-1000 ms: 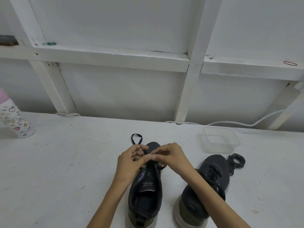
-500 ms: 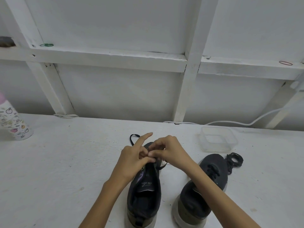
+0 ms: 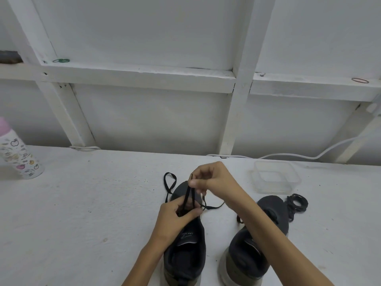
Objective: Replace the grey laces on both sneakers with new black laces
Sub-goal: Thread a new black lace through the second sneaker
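You're threading the black lace [image 3: 187, 195] into the sneaker [image 3: 185, 256], right hand [image 3: 214, 180] pinching its end, left hand [image 3: 177, 217] gripping it lower down; next, I'd say, feed the following eyelet.

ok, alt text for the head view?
Right hand holds a thin black shoelace above a dark fabric sneaker; left hand pinches it lower down. Beside: second dark sneaker, clear plastic tub, dark lace coil, on a white table.

L grip [image 3: 177, 216], R grip [image 3: 216, 180]: both pinch-closed
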